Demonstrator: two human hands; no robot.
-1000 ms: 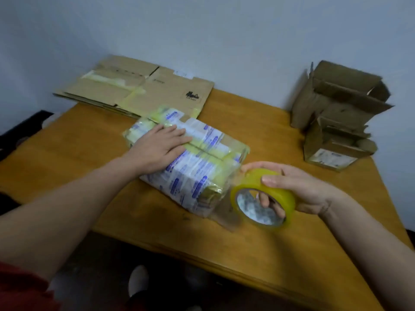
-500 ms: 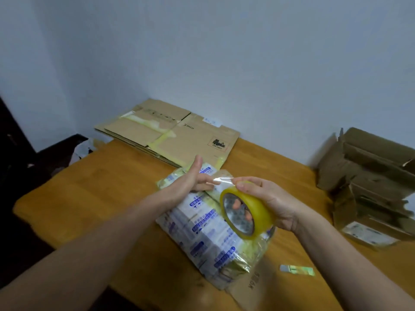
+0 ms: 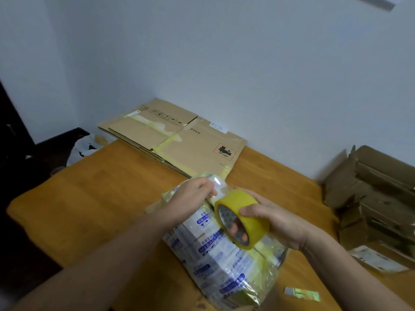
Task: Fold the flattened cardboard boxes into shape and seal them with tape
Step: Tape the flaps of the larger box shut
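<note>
In the head view, lower centre, our right hand (image 3: 276, 218) has its grip closed round the yellow roll of tape (image 3: 244, 211). Our left hand (image 3: 193, 196) pinches its clear free end (image 3: 216, 187), above the tape-wrapped printed cardboard box (image 3: 220, 261) on the orange wooden surface (image 3: 101, 198). Pulled slack, we judge, that end could stick to itself.

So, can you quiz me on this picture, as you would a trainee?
1. True or false: the right hand holds the roll.
2. Where does the flat cardboard lie? A: at the table's far edge, by the wall. B: on the floor. C: upright at the near edge.
3. Fill in: the left hand pinches the loose end of the ___.
Key: 1 true; 2 A; 3 tape.
</note>
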